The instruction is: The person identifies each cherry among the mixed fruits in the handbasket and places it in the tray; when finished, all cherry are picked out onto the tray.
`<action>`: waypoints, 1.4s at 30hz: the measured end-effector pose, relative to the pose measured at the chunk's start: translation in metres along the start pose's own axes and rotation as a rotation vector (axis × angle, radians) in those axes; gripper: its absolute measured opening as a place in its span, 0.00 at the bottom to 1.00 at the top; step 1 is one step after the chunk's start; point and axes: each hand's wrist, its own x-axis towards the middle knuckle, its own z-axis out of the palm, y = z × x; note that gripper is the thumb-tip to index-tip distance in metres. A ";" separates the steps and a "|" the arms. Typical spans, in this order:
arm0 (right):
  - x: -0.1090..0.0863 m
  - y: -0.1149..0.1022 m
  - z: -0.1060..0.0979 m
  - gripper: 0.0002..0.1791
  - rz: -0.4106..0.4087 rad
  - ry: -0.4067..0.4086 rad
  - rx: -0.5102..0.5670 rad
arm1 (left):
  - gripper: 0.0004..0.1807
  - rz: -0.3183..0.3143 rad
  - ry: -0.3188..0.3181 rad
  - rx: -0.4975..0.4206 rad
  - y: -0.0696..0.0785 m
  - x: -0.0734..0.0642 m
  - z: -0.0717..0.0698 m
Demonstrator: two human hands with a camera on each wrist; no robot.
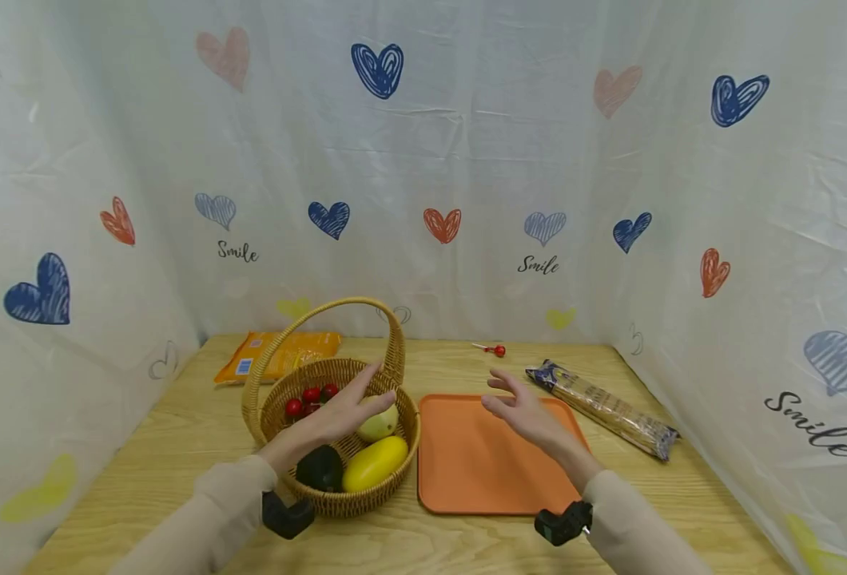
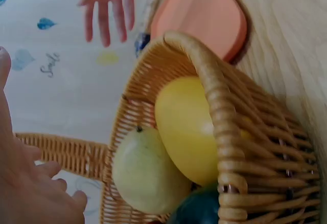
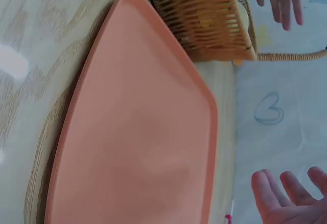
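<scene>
While poised with fingers apart (left hand [image 1: 339,413] over fruit basket [image 1: 347,504], right hand [image 1: 527,415] near tray's [image 1: 477,471] far edge), holding nothing. Apparently unstarted.

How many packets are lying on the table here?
2: an orange packet behind the basket, partly hidden by it, and a long packet to the right of the tray. The basket could hide another.

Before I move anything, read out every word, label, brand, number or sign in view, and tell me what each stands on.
"Smile": on the curtain, back left.
"Smile": on the curtain, back right.
"Smile": on the curtain, right side.
Orange bag: print and white label too small to read.
Long packet: print too small and blurred to read.
</scene>
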 end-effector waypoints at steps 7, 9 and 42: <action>0.006 -0.012 0.014 0.36 -0.035 -0.033 0.012 | 0.41 0.187 0.175 0.131 0.023 -0.025 -0.011; 0.007 -0.016 0.017 0.36 -0.053 -0.051 0.024 | 0.40 0.281 0.255 0.182 0.033 -0.034 -0.018; 0.056 -0.086 0.143 0.22 -0.238 -0.164 0.144 | 0.10 0.446 0.958 0.212 0.013 -0.066 -0.081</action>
